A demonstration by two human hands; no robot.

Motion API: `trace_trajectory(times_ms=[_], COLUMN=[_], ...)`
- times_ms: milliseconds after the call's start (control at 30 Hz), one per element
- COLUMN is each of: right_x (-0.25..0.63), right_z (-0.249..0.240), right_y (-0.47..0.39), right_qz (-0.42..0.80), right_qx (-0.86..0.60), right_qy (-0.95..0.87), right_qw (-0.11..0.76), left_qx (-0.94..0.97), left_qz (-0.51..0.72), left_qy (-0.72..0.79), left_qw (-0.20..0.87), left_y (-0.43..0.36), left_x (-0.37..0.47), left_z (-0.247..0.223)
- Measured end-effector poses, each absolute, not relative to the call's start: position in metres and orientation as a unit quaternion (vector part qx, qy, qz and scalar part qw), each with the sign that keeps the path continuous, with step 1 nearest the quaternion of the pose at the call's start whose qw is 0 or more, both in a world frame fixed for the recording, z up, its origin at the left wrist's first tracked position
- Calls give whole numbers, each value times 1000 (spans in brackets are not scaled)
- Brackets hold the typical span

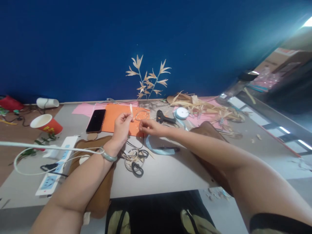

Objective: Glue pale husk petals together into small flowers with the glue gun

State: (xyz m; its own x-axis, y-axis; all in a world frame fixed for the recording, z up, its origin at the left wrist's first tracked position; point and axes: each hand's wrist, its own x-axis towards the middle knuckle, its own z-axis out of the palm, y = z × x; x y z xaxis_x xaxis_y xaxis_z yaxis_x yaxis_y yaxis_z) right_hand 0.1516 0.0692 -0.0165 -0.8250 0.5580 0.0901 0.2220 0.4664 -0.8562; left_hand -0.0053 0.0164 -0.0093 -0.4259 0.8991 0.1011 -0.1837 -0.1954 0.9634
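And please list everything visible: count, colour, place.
Partition: 1, blue, background
Table: 1, grey, centre
Flower branches: 2, beige, rear
Husk pile: 1, beige, rear right
Pink sheets: uncounted, pink, rear
Orange sheet: 1, orange, centre
Phone: 1, black, orange sheet's left
Glue gun: 1, black, orange sheet's right
Ribbon roll: 1, white-blue, beside glue gun
Scissors: 1, black-handled, front centre
Cups: 2, red, white, left
Power strip: 1, white, left
Cables: several, mostly white, left
Pads: 2, brown, either side
Boxes: uncounted, brown, upper right
Bangle: 1, greenish, left wrist
Sliver: 1, cream, grip of left hand
Left hand: 1, centre
Right hand: 1, centre
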Motion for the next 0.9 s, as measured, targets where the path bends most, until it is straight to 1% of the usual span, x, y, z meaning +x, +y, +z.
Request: trace_trajectory(times_ms=[100,200,400,567,767,900], right_x=[151,149,149,151,153,155], right_z=[-17,-17,-12,-9,-14,-17], right_y=[68,66,61,48,38,39], right_qz=[589,642,636,614,616,619], right_qx=[-270,-299,-345,-325,-284,-283], right_qy=[-731,-664,-609,-608,-626,-624], right_qw=[213,240,324,385,386,385], left_qx=[359,364,355,351,398,409], left_qz=[664,637,621,606,587,583], left_qy=[486,474,487,496,500,502], left_qw=[440,487,501,514,497,491], left_y=[14,11,9,9,4,1], left_x=[-4,-2,0,1,5,7], left_z=[-9,-8,-8,-11,-14,-13])
